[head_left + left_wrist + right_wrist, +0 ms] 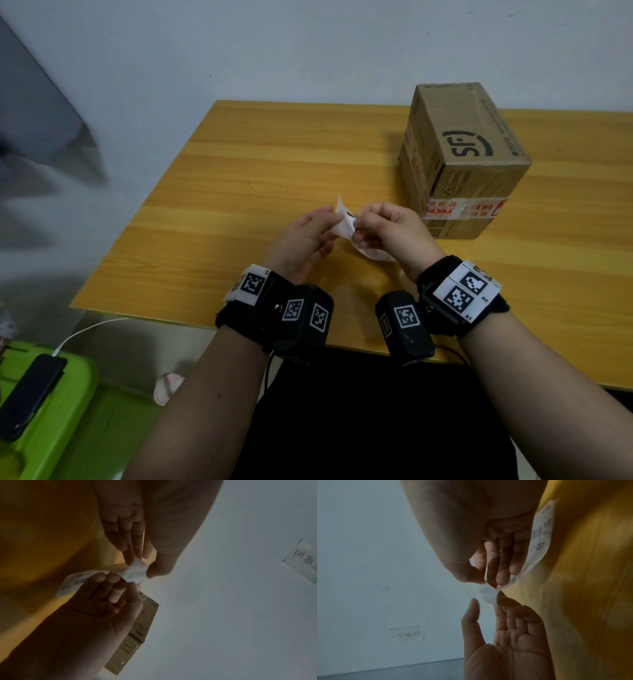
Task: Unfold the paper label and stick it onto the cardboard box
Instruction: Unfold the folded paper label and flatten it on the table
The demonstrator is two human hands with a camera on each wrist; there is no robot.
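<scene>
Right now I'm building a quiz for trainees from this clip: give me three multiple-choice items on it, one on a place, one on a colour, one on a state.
1. Where does the cardboard box stand?
A. On the table, beyond and to the right of the hands
B. On the person's lap
C. On the green bin

2. What colour is the table top?
A. White
B. Yellow-orange wood grain
C. Black

3. What state is the paper label in?
A. Stuck flat on the box
B. Lying untouched on the table
C. Held up between both hands

Key:
1 A: the cardboard box rests on the table, past the right hand.
2 B: the head view shows it.
3 C: the paper label is pinched by the right hand while the left hand has its fingers on it, clear of the box.
</scene>
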